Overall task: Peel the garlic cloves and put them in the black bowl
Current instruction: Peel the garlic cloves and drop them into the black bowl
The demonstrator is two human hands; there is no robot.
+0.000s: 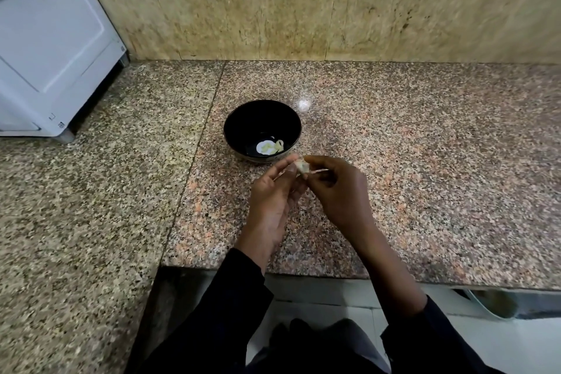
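A black bowl (239, 126) stands on the granite counter, with a couple of pale peeled garlic cloves (277, 145) lying at its bottom. Just in front of the bowl's near rim, both hands meet over the counter. My left hand (273, 200) and my right hand (337, 191) pinch one garlic clove (302, 166) between their fingertips. A thin strip of papery skin (318, 171) sticks out to the right from the clove. The clove's lower part is hidden by my fingers.
A white appliance (51, 48) stands at the back left against the stone wall (303, 3). The speckled counter (440, 161) runs right and wraps down the left side. Its front edge (303, 272) is near my body, with tiled floor below.
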